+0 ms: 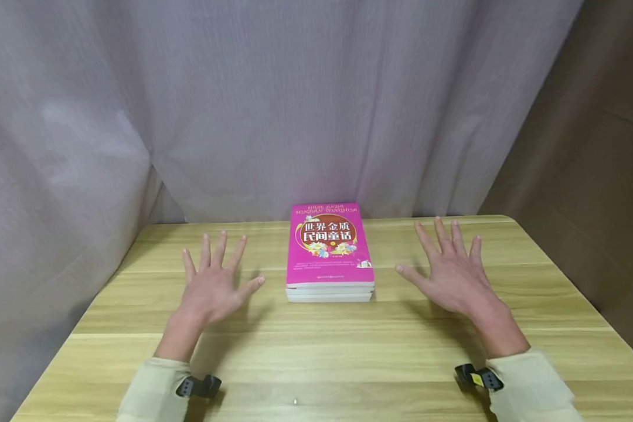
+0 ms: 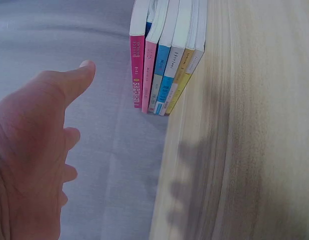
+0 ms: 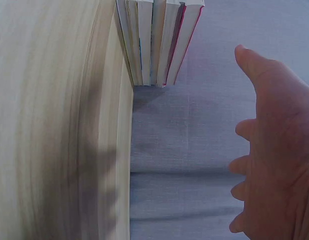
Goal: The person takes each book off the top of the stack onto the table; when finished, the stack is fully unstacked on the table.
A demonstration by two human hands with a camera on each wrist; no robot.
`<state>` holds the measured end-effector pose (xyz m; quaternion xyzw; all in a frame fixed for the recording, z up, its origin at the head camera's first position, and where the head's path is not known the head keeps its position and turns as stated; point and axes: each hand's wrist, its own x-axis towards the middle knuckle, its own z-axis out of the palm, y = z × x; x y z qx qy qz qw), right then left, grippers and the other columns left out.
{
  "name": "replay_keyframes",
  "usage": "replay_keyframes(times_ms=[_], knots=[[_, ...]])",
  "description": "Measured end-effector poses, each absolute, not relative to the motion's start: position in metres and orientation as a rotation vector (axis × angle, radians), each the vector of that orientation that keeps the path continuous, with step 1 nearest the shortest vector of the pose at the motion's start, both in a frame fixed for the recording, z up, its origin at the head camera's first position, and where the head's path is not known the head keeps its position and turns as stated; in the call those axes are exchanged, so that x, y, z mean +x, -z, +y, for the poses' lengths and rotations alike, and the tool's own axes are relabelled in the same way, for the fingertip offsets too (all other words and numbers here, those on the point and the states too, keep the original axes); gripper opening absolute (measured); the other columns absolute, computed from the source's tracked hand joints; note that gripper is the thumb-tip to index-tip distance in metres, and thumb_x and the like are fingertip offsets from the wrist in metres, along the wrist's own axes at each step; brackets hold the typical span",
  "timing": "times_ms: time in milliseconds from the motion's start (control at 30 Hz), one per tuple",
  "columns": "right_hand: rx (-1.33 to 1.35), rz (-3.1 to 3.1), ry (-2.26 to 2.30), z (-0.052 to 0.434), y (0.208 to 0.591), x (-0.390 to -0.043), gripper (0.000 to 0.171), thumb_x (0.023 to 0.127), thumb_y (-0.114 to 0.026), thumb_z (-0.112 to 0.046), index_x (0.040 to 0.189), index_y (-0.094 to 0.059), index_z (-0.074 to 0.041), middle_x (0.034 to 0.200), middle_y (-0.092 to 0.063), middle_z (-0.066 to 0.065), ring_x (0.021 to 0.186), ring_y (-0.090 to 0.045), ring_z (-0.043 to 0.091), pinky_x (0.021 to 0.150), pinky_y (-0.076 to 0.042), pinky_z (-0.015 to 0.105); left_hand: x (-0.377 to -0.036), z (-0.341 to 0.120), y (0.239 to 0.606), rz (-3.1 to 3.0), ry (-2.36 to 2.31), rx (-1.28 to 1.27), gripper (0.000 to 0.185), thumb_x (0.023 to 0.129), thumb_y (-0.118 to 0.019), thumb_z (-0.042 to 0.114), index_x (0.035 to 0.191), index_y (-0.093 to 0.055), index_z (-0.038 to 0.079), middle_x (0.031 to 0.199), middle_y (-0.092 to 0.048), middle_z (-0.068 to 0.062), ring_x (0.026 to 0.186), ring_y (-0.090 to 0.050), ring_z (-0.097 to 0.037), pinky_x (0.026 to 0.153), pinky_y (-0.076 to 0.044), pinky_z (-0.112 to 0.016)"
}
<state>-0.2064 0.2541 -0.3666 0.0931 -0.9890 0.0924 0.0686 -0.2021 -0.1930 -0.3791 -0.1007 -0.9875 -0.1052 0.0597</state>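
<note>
A stack of several books lies flat near the table's far edge. Its top book (image 1: pixel 329 266) has a bright pink cover with a dark red oval and flowers. In the left wrist view the spines (image 2: pixel 163 80) show pink, blue, white and yellow; the right wrist view shows the pale page edges (image 3: pixel 157 45). Left of the stack my left hand (image 1: pixel 213 290) hovers over the table with its fingers spread, holding nothing. On the other side my right hand (image 1: pixel 453 275) is likewise raised with spread fingers, apart from the books. Both hands cast shadows on the wood.
The light wooden table (image 1: pixel 253 363) has rounded far corners. Behind it hangs a grey curtain (image 1: pixel 274 105), close to the books. A brown surface (image 1: pixel 601 152) stands at the right. Dark wrist devices (image 1: pixel 199 387) sit at both sleeves, and a tiny pale speck (image 1: pixel 295 402) lies near the front.
</note>
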Motion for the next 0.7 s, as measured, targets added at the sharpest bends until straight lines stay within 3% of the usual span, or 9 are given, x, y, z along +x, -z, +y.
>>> replay_keyframes(times_ms=[100, 233, 433, 567, 667, 700], knots=[[0.277, -2.982, -0.286, 0.254, 0.367, -0.206, 0.101, 0.1, -0.04, -0.078, 0.172, -0.004, -0.017, 0.175, 0.01, 0.025, 0.158, 0.012, 0.057, 0.116, 0.016, 0.083, -0.201, -0.193, 0.378, -2.985, 0.332, -0.313, 0.093, 0.101, -0.04, 0.076, 0.171, -0.005, 0.025, 0.177, 0.006, -0.018, 0.16, 0.014, -0.051, 0.118, 0.022, -0.076], [0.302, -2.971, -0.375, 0.253, 0.366, -0.205, 0.1, 0.1, -0.044, -0.075, 0.172, -0.003, -0.018, 0.175, 0.007, 0.027, 0.158, 0.006, 0.058, 0.117, 0.01, 0.086, -0.199, -0.192, 0.377, -2.967, 0.434, -0.352, 0.09, 0.103, -0.045, 0.068, 0.172, -0.009, 0.021, 0.177, -0.001, -0.021, 0.161, 0.007, -0.052, 0.121, 0.012, -0.08], [0.376, -2.864, -0.873, 0.247, 0.365, -0.205, 0.089, 0.104, -0.057, -0.058, 0.172, -0.012, -0.022, 0.174, -0.018, 0.025, 0.157, -0.021, 0.055, 0.121, -0.022, 0.079, -0.207, -0.18, 0.372, -2.961, 0.911, -0.545, 0.086, 0.105, -0.051, 0.06, 0.172, -0.013, 0.019, 0.175, -0.022, -0.02, 0.158, -0.026, -0.048, 0.127, -0.02, -0.07], [0.386, -2.761, -1.235, 0.24, 0.37, -0.205, 0.075, 0.106, -0.06, -0.047, 0.168, -0.029, -0.018, 0.166, -0.039, 0.024, 0.148, -0.043, 0.049, 0.112, -0.047, 0.068, -0.229, -0.161, 0.367, -2.976, 1.188, -0.636, 0.082, 0.105, -0.058, 0.054, 0.171, -0.019, 0.025, 0.159, -0.048, -0.023, 0.137, -0.057, -0.045, 0.113, -0.047, -0.064], [0.403, -2.703, -1.427, 0.234, 0.379, -0.207, 0.065, 0.107, -0.062, -0.039, 0.163, -0.041, -0.014, 0.156, -0.052, 0.026, 0.136, -0.056, 0.045, 0.1, -0.06, 0.055, -0.249, -0.148, 0.368, -3.002, 1.296, -0.656, 0.078, 0.104, -0.059, 0.053, 0.17, -0.024, 0.03, 0.138, -0.061, -0.021, 0.116, -0.065, -0.036, 0.097, -0.057, -0.055], [0.412, -2.685, -1.488, 0.231, 0.383, -0.208, 0.062, 0.108, -0.062, -0.036, 0.162, -0.043, -0.012, 0.152, -0.054, 0.027, 0.132, -0.059, 0.045, 0.096, -0.062, 0.052, -0.255, -0.145, 0.37, -3.008, 1.318, -0.665, 0.077, 0.104, -0.059, 0.053, 0.17, -0.025, 0.03, 0.14, -0.061, -0.02, 0.113, -0.065, -0.033, 0.096, -0.056, -0.054]])
